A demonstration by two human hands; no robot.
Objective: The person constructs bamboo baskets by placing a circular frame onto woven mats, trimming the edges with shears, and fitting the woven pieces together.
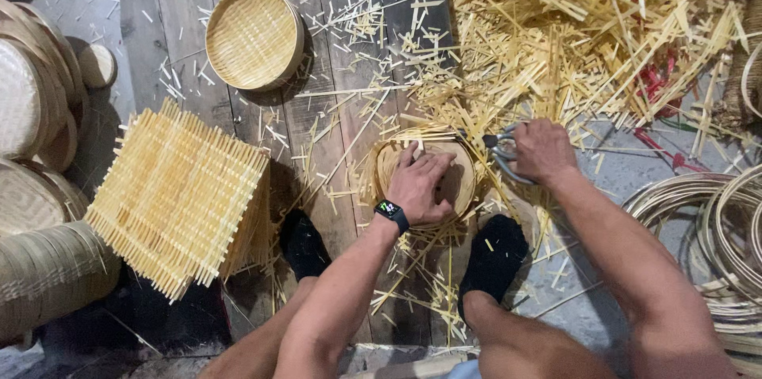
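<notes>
While the person sat over the plank floor, this was how things lay:

Left hand: the left hand [418,184] lay palm down, fingers together, pressing flat on the small basket; a dark watch [391,213] banded the wrist.
Right hand: the right hand [542,150] was wrapped tight around the grey handles of the shears [502,153], blades at the basket's 3 o'clock rim.
Small basket: the small basket [456,180] was round, shallow, of pale woven bamboo, ragged strip ends poking out all round; it sat at dead centre, between the two black-socked feet [492,256].
Finished basket: a neat round finished basket [254,37], tightly woven with a smooth rim, lay at 11 o'clock.
Woven mat: a square, open-lattice woven mat [178,196] with bristling edges leaned at 9 o'clock.
Offcuts: thin, splintery yellow offcuts [587,22] were heaped at 1 o'clock.
Hoops: smooth coiled hoops [714,220] lay at 3 o'clock.
Stacked baskets: domed stacked baskets [32,109] crowded the 9 o'clock edge.
</notes>
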